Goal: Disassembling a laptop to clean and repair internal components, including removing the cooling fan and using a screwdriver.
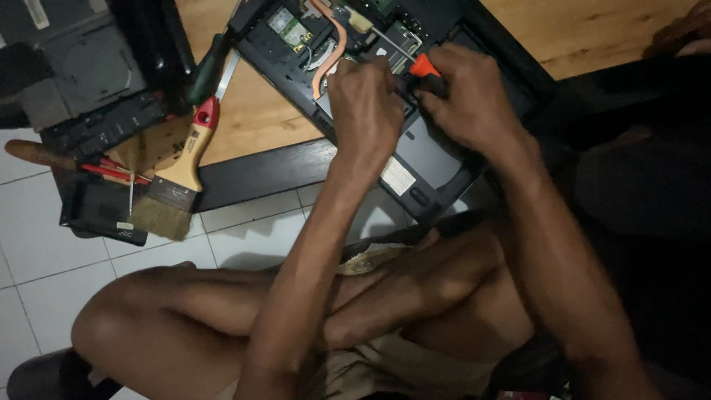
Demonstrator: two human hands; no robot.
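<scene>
I am working over the wooden desk [259,111], which is carrying everything under and around my hands. The biggest thing on it is the opened laptop [437,159], lying directly beneath both hands with its bottom cover off and part of its dark shell jutting past the desk edge toward my knees. I am judging it rigid but fairly light, so I am steadying it by the plastic frame, not the innards. Just beyond my left hand [366,111] the exposed circuit board [292,31] and a thin copper heat pipe [329,55] are showing; both look fragile and easily bent, so I am keeping my fingers off them. My left hand is curled and pressing down on the laptop's inside, though I cannot tell whether it is pinching anything. My right hand [470,96] is wrapping tightly around a small orange-handled screwdriver [422,67], its slim metal shaft pointing away from me into the chassis. The handle looks hard and stubby. Well off to the left of my left hand, a paintbrush [178,185] is lying at the desk edge.
</scene>
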